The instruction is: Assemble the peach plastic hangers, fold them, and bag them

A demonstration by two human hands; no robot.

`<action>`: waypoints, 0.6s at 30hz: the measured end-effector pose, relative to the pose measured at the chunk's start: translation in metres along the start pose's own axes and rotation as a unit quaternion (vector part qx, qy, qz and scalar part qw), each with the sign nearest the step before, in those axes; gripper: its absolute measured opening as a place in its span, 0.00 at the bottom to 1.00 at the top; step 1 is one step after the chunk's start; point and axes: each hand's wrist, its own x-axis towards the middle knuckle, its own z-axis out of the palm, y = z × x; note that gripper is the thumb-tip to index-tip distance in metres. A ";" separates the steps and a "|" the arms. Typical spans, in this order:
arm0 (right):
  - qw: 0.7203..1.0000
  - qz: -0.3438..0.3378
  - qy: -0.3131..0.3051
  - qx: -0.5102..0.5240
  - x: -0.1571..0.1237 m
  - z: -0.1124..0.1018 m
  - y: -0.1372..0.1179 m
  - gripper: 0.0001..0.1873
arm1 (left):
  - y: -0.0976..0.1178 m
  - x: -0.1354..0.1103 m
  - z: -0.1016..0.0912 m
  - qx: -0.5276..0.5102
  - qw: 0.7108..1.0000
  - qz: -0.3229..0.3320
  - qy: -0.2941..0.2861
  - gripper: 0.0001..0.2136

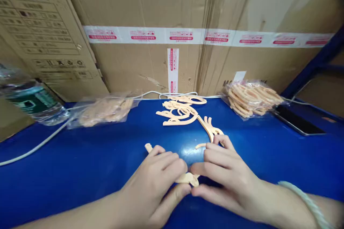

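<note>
- Left hand (158,175): pinches the piece (185,178) between thumb and forefinger; hold steady.
- The piece: between both hands, nearer than the loose parts (178,123); keep its end visible.
- Right hand (228,171): pinches that end, thumb below; best worked gently.

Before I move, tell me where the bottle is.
In the head view, the bottle is at the far left, beside the left-hand bag of beige pieces.

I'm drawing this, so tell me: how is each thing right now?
Cream piece, held, partly hidden
Left hand, curled around it
Right hand, fingertips against it
Loose cream pieces, jumbled
Left bag, pieces inside
Right bag, pieces inside
Phone, flat, screen dark
Bottle, cap out of view
Cardboard, taped
</note>
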 end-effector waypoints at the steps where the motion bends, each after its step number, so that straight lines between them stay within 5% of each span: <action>1: 1.000 0.006 -0.003 0.001 0.000 0.000 0.001 0.13 | 0.000 0.000 0.000 -0.005 1.000 0.000 -0.002 0.08; 11: 1.000 -0.008 -0.003 -0.006 -0.001 0.005 0.003 0.16 | -0.002 -0.002 0.005 -0.006 1.000 -0.011 -0.024 0.09; 18: 0.998 0.016 -0.036 0.054 0.001 0.002 0.003 0.13 | -0.001 -0.002 0.004 0.020 0.999 0.015 0.020 0.09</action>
